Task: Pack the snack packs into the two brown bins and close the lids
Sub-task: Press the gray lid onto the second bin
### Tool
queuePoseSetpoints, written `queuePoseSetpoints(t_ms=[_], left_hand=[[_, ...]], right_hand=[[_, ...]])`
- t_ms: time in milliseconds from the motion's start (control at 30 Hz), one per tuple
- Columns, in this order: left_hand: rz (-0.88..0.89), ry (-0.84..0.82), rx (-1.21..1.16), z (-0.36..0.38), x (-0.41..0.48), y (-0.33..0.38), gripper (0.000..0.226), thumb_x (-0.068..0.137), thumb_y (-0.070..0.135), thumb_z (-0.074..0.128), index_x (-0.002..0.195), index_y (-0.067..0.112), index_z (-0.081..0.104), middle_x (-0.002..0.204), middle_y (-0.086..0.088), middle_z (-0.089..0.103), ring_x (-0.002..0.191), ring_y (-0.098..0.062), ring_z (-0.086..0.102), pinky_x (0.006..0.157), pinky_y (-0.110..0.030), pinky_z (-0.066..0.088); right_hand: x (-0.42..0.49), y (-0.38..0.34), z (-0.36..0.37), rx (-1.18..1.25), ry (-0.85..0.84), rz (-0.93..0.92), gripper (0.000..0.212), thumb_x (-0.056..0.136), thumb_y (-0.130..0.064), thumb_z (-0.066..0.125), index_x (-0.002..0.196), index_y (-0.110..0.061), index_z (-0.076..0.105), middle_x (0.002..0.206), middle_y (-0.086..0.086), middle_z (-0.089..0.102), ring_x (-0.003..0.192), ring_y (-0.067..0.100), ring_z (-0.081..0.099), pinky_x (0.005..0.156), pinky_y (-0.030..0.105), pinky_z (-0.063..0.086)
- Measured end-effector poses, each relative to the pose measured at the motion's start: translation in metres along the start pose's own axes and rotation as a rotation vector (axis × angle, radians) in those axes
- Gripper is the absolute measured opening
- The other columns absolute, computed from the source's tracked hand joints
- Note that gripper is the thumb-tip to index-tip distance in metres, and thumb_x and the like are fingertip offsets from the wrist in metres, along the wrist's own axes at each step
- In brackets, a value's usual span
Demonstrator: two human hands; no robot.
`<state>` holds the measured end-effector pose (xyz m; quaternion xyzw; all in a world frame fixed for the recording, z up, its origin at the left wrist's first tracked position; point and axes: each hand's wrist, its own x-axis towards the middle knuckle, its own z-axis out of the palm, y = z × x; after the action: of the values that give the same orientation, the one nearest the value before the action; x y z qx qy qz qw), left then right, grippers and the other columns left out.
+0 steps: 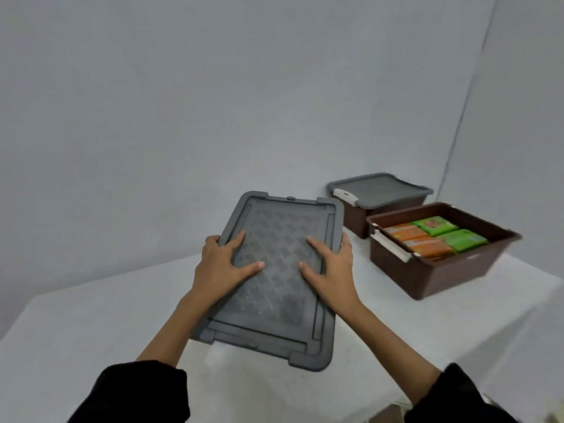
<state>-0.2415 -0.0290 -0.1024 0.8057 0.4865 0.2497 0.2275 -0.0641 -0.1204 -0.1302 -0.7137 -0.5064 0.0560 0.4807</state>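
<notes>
Grey loose lid (280, 288), centre of the frame, patterned face up and tilted, its far end raised, held clear above the white-covered surface (91, 331). The left hand (219, 264) grips the lid's left long edge: thumb and forefinger lie spread on the top face, the remaining fingers curl over the rim. The right hand (331, 270) mirrors this grip on the right long edge. Black sleeves (137, 392) enter from the lower corners. At right of the frame, well apart from the held lid, the open bin (442, 276), brown, stands on the surface and holds orange and green snack packs (433, 236) lying flat in rows. Just behind it, toward the wall corner, the closed bin (355, 222) carries its fitted lid (381, 189), grey, with a white latch on the near end
</notes>
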Motion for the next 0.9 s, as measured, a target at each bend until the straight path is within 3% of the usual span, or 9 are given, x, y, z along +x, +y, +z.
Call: queuePoseSetpoints(t_ms=[133, 267, 433, 600, 767, 900], left_hand=[[0.065, -0.030, -0.040, 0.057, 0.016, 0.081, 0.082, 0.076, 0.052, 0.066, 0.145, 0.032, 0.028, 0.144, -0.013, 0.023, 0.136, -0.029, 0.029, 0.107, -0.042, 0.033], [0.118, -0.054, -0.068, 0.108, 0.027, 0.150, 0.079, 0.077, 0.052, 0.066, 0.144, 0.032, 0.029, 0.143, -0.012, 0.025, 0.135, -0.029, 0.031, 0.106, -0.042, 0.034], [0.096, -0.135, -0.082, 0.161, 0.037, 0.209, 0.079, 0.081, 0.049, 0.063, 0.146, 0.026, 0.025, 0.143, -0.015, 0.024, 0.135, -0.031, 0.031, 0.108, -0.040, 0.032], [0.082, -0.161, -0.071, 0.201, 0.057, 0.247, 0.078, 0.084, 0.045, 0.061, 0.147, 0.017, 0.023, 0.143, -0.018, 0.017, 0.134, -0.035, 0.031, 0.110, -0.036, 0.030], [0.055, -0.160, -0.047, 0.238, 0.084, 0.261, 0.070, 0.082, 0.049, 0.061, 0.140, 0.018, 0.035, 0.141, -0.021, 0.020, 0.131, -0.038, 0.032, 0.114, -0.038, 0.028], [-0.035, -0.155, 0.161, 0.268, 0.103, 0.265, 0.077, 0.085, 0.059, 0.048, 0.146, 0.020, 0.021, 0.148, -0.024, 0.017, 0.139, -0.039, 0.015, 0.116, -0.049, 0.016]], right_hand=[[0.015, 0.054, -0.083, -0.064, 0.066, 0.014, 0.052, 0.084, -0.030, 0.065, 0.133, -0.025, 0.049, 0.156, 0.016, -0.002, 0.146, 0.024, -0.005, 0.117, 0.028, 0.005], [0.033, 0.101, -0.154, -0.120, 0.085, 0.047, 0.053, 0.081, -0.031, 0.067, 0.131, -0.025, 0.052, 0.151, 0.018, 0.014, 0.142, 0.032, 0.012, 0.119, 0.041, 0.016], [0.063, 0.148, -0.218, -0.147, 0.029, 0.104, 0.048, 0.081, -0.026, 0.068, 0.127, -0.020, 0.056, 0.141, 0.013, 0.028, 0.132, 0.029, 0.028, 0.116, 0.036, 0.021], [0.110, 0.197, -0.244, -0.152, -0.091, 0.136, 0.049, 0.081, -0.028, 0.068, 0.128, -0.022, 0.055, 0.135, 0.013, 0.033, 0.128, 0.032, 0.036, 0.115, 0.040, 0.027], [0.163, 0.238, -0.247, -0.221, -0.216, 0.142, 0.049, 0.084, -0.032, 0.064, 0.131, -0.022, 0.053, 0.137, 0.016, 0.034, 0.129, 0.032, 0.036, 0.115, 0.038, 0.026], [0.203, 0.264, -0.239, -0.300, -0.316, 0.092, 0.044, 0.084, -0.038, 0.062, 0.126, -0.023, 0.058, 0.138, 0.015, 0.038, 0.128, 0.031, 0.041, 0.112, 0.039, 0.032]])
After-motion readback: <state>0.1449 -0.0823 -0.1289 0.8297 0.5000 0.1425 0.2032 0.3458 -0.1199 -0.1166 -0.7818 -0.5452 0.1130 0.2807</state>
